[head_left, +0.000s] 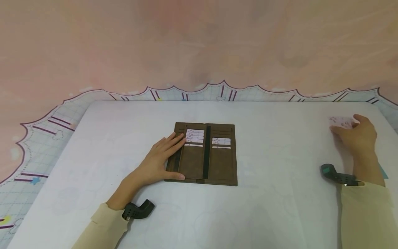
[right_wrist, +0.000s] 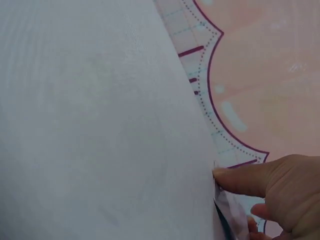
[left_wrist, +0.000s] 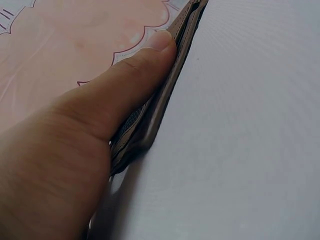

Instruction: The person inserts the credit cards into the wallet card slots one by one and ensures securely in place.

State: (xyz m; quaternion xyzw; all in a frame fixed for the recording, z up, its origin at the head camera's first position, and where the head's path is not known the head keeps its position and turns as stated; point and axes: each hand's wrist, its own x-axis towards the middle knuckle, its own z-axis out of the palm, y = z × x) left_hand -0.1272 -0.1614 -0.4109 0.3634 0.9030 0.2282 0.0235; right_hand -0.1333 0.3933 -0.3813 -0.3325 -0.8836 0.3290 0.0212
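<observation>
A brown wallet (head_left: 220, 166) lies unfolded in the middle of the white surface. White cards with handwriting (head_left: 195, 135) stick out of its left slots, and more cards (head_left: 221, 141) out of its right ones. My left hand (head_left: 155, 160) rests on the wallet's left side with fingers spread; in the left wrist view the thumb (left_wrist: 135, 67) lies along the layered edge. At the far right, my right hand (head_left: 360, 136) pinches a pale card with dark marks (head_left: 340, 121) between thumb and fingers, held over the surface.
A blue item (head_left: 383, 171) shows partly behind the right forearm. The white tabletop (head_left: 273, 207) ends at the back before a pink cloth with a scalloped, patterned border (head_left: 174, 93). Each wrist wears a black camera, the left one (head_left: 138, 210) close to the tabletop.
</observation>
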